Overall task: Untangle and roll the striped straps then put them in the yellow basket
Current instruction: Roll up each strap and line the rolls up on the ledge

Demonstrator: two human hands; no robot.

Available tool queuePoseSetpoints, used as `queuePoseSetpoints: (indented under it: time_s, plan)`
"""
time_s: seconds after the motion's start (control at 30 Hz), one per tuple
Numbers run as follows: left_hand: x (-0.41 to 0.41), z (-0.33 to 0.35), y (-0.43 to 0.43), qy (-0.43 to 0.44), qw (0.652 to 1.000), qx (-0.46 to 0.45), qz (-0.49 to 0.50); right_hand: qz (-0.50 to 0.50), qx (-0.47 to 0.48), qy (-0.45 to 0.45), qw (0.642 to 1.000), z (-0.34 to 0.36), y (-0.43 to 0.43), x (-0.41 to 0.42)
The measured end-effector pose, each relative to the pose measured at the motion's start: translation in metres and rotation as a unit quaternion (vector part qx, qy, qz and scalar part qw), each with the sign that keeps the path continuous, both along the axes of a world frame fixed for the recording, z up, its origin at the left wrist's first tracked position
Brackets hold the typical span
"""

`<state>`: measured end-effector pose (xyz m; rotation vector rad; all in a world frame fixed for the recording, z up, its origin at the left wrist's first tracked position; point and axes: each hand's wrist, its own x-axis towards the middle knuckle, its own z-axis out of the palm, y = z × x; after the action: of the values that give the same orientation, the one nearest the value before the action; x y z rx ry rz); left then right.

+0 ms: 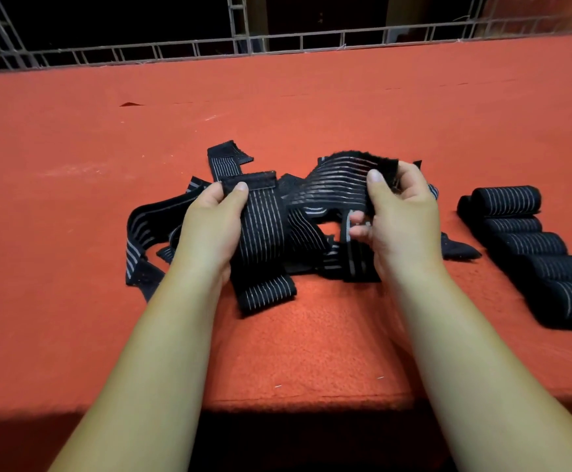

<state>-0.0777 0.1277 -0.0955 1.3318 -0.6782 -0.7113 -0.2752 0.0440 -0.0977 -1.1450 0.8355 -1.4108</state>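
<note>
Black striped straps (312,240) lie tangled mid-worktop, both hands in the heap.

Head view: on the red felt worktop (277,107), the left hand (209,226) pinches the plain end of one strap (264,247), whose length runs from far to near. The right hand (397,212) grips another strap (339,180), which arcs leftward into the pile. Rolled straps (530,247) sit in a row at the right, their axes lying crosswise.

1 head-worn wide-angle view looks forward and down, close over the red table (73,199).
</note>
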Motion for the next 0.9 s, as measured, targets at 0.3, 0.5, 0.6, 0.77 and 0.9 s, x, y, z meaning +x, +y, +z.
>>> queuePoseSetpoints:
  time_s: [0.3, 0.5, 0.6, 0.77, 0.9]
  plan:
    - [0.003, 0.001, -0.003, -0.018, 0.994, -0.055, 0.095, 0.025, -0.003, -0.132, 0.991, 0.007, 0.0, 0.0]
    - [-0.002, 0.003, -0.003, -0.045, 0.995, -0.069, 0.062, 0.136, 0.008, -0.184, 0.973, 0.025, 0.013, -0.003]
    - [-0.003, 0.005, -0.002, -0.053, 0.995, -0.071, 0.053, 0.18, 0.015, -0.086, 0.98, 0.031, 0.021, -0.007]
    - [-0.012, 0.01, 0.001, -0.021, 0.997, -0.077, 0.006, 0.3, 0.044, -0.039, 0.952, 0.029, 0.029, -0.007]
    - [-0.026, 0.018, 0.002, 0.035, 0.995, -0.077, -0.048, 0.254, -0.023, 0.084, 0.963, 0.011, 0.022, 0.01]
